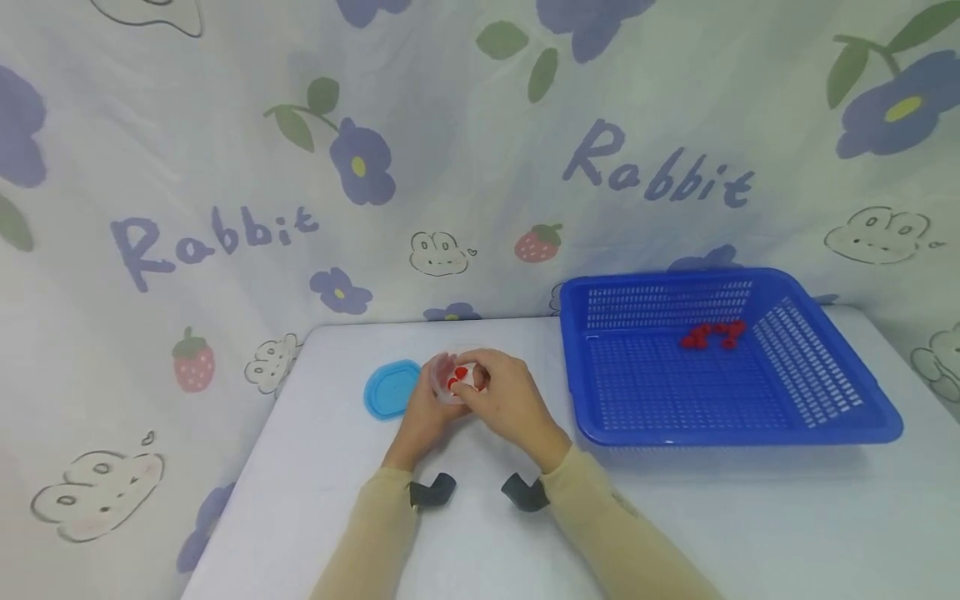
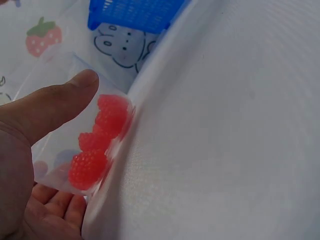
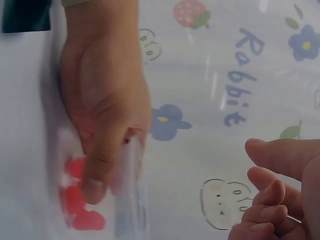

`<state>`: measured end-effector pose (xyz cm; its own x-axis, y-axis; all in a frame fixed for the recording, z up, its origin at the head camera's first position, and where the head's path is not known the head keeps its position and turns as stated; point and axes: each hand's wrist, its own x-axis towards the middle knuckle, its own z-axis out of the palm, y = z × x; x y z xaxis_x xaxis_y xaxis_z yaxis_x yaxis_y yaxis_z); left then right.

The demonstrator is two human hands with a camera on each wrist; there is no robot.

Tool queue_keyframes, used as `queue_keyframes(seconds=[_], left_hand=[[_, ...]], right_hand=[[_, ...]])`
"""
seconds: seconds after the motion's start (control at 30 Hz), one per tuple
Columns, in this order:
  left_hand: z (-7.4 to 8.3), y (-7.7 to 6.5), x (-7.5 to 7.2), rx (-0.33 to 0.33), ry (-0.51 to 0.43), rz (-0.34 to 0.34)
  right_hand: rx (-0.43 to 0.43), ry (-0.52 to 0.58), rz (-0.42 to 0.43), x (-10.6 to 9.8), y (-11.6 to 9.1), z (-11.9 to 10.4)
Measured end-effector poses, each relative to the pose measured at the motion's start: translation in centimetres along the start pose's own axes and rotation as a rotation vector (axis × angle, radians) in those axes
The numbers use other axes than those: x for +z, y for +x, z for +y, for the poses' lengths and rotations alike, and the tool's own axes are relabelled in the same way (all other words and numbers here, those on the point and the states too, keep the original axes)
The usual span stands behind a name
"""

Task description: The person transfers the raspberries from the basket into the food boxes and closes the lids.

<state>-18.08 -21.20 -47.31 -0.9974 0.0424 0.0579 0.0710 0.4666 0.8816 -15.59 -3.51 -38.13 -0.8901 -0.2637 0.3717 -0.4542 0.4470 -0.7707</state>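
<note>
In the head view we see the left hand (image 1: 422,421) holding a clear container (image 1: 442,392), with the right hand (image 1: 512,398) at its mouth and red berries (image 1: 461,372) inside. A blue lid (image 1: 392,389) lies just beside the left hand; to the right stands a blue basket (image 1: 735,436) with more berries (image 1: 699,337) toward its far side. From the left wrist, we find the thumb over the clear wall, fingers beneath, and the berries gathered along the side nearest the white tabletop (image 2: 215,145). From the right wrist, we see the right hand's fingers loosely curled, thumb apart from them, with nothing visible between; we cannot tell whether it touches a berry. We judge the step in hand to be shifting berries between container and basket, though we cannot tell which way. The next move probably calls for a steady left grip and a light right-hand pinch.
</note>
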Motion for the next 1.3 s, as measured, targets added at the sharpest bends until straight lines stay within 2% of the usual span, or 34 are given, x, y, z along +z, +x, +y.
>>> queue_keyframes(seconds=[0.23, 0.6, 0.7, 0.93, 1.13, 1.3], left_hand=[[-0.2, -0.1, -0.2, -0.005, -0.014, -0.008], [-0.2, -0.1, 0.2, -0.039, 0.014, 0.022], [-0.1, -0.3, 0.3, -0.053, 0.029, 0.024], [-0.1, -0.4, 0.3, -0.024, 0.017, 0.019], [-0.2, -0.4, 0.5, -0.018, 0.013, 0.016], [-0.1, -0.6, 0.6, -0.010, 0.000, 0.017]], right_hand=[[-0.059, -0.034, 0.019, -2.3, -0.2, -1.7], [-0.108, -0.151, 0.066, -6.0, -0.2, -2.4], [-0.116, -0.177, 0.079, -7.3, -0.2, -2.2], [-0.166, -0.232, 0.124, -10.3, 0.0, -1.6], [-0.190, -0.282, 0.126, -12.5, 0.4, -0.7], [-0.162, -0.326, 0.120, -14.4, 0.6, 0.6]])
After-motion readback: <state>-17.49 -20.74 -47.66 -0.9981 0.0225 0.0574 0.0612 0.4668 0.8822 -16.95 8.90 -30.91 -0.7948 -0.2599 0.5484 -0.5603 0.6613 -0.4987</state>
